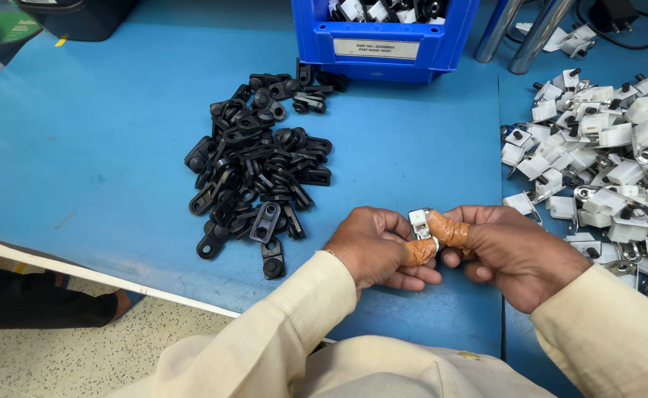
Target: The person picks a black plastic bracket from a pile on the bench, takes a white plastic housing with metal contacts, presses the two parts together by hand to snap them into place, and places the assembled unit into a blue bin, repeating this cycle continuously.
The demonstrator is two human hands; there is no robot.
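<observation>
Both hands together over the near part of the blue bench (103, 147). Left hand (379, 247) and right hand (504, 250) pinching one small white and metal part (418, 221) between taped thumbs, fingers clamped on it from either side. Pile of black plastic pieces (258, 162) lying to the left, just beyond the hands. Heap of white assembled parts (604, 155) on the right. Blue bin (383, 37) at the far edge.
</observation>
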